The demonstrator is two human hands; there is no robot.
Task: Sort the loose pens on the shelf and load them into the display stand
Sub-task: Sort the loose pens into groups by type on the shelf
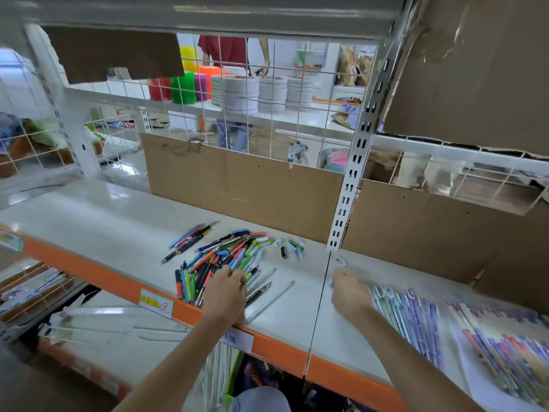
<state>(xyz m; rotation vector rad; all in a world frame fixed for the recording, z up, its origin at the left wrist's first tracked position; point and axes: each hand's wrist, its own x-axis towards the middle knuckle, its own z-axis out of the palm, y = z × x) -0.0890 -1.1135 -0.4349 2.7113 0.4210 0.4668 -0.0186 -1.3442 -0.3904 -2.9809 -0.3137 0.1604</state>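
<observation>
Multicoloured loose pens (219, 260) heaped (left grip (227, 288) curled among them, hold unclear).

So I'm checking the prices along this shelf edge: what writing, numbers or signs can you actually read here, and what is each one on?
"元": red handwriting on the white price tag with a yellow patch on the orange shelf edge; the mark before it is unclear.
White label under the left hand: blue writing, too blurred to read.
Yellow-green tag at far left: unreadable.
Prints on the loose multicoloured pens: too small.
</observation>
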